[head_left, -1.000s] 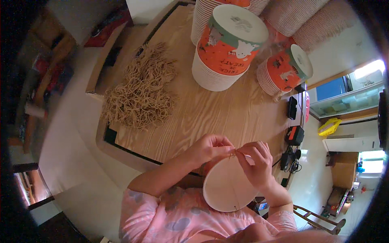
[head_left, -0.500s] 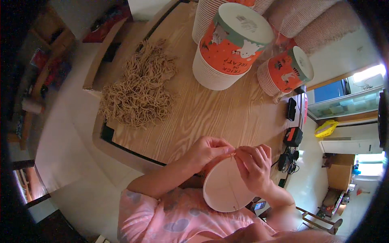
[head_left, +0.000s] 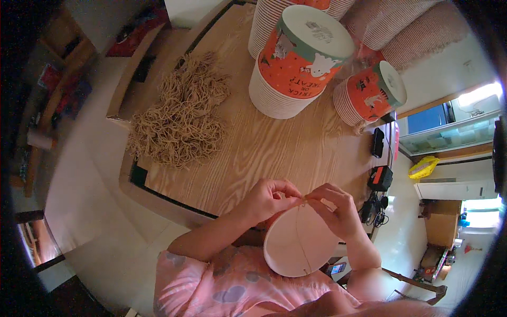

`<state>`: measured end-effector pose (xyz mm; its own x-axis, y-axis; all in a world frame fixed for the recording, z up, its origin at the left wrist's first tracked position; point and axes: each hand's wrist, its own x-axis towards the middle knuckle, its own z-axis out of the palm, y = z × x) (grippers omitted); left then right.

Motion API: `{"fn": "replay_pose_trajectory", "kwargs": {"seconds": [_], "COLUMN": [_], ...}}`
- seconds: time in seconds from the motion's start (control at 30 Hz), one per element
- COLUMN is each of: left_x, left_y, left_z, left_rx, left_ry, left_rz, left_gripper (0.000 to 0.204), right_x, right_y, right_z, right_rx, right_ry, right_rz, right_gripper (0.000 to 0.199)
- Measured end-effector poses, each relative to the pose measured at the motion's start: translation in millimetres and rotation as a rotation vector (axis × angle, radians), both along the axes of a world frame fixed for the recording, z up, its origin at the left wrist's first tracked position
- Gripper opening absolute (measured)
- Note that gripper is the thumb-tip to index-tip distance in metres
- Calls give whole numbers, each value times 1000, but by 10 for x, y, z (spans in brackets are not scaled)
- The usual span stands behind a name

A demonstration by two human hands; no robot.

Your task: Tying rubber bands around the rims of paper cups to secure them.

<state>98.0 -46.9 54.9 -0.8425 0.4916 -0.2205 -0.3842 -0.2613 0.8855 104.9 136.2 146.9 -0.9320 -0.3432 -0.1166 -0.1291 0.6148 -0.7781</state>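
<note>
A paper bucket (head_left: 288,245), white inside with some orange showing on its outer side, leans against my body, its mouth facing up toward me. Thin brown twine (head_left: 298,228) runs across the mouth from the far rim to a small knot at the near rim. At the far rim my left hand (head_left: 270,201) pinches the twine between thumb and forefinger. My right hand (head_left: 336,211) pinches it too, fingertips nearly touching the left ones. The twine between the fingertips is too small to make out clearly.
A tangled heap of brown twine (head_left: 182,113) lies on the wooden table (head_left: 248,174). Stacked orange and white paper buckets (head_left: 296,66) stand upside down at the back, with a smaller stack (head_left: 367,95) to their right. Black adapters and cables (head_left: 376,206) line the right edge.
My right hand has turned slightly and its fingers have drawn together, closing in on the left fingertips at the rim. The bucket has barely shifted.
</note>
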Motion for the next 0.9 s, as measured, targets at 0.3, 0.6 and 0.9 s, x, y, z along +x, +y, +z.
{"fn": "replay_pose_trajectory", "kwargs": {"seconds": [0.3,0.6,0.9], "left_x": [-11,-60,-84], "left_y": [-38,-83,-46], "left_z": [38,70,3], "left_rx": [-91,86,114], "left_ry": [123,-123,-144], "left_rz": [29,-57,-46], "left_gripper": [14,15,15], "right_x": [-80,-105,-142], "right_y": [-18,-38,-59], "right_z": [-71,-59,-61], "right_rx": [-34,-45,-30], "right_ry": [-105,-86,-102], "right_rz": [27,49,36], "right_gripper": [9,7,5]}}
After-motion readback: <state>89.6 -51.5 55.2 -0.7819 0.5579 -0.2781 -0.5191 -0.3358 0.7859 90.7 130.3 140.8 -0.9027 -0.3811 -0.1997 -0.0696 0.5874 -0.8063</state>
